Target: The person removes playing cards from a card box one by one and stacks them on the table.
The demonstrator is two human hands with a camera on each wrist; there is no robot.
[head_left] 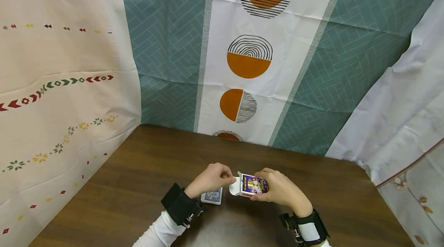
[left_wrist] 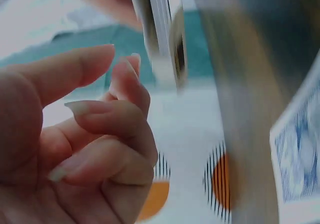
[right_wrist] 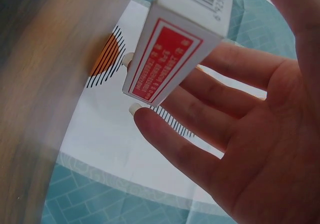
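My right hand (head_left: 280, 190) grips a purple and white playing-card box (head_left: 254, 184) above the table, with the fingers and thumb on its sides. The box's white flap (head_left: 235, 187) is open and faces left. White layered edges (left_wrist: 161, 21) show at the box's end in the left wrist view, somewhat blurred. My left hand (head_left: 214, 178) is beside the flap, its fingers loosely bent; a gap separates them from the box in the left wrist view. Blue-backed playing cards (head_left: 212, 197) lie on the table below the left hand, partly covered by it.
The brown wooden table (head_left: 138, 185) extends around both hands. Behind it hangs a teal and white patterned cloth (head_left: 166, 46). A cream cloth (head_left: 62, 58) is at the left, a white one (head_left: 399, 96) at the right.
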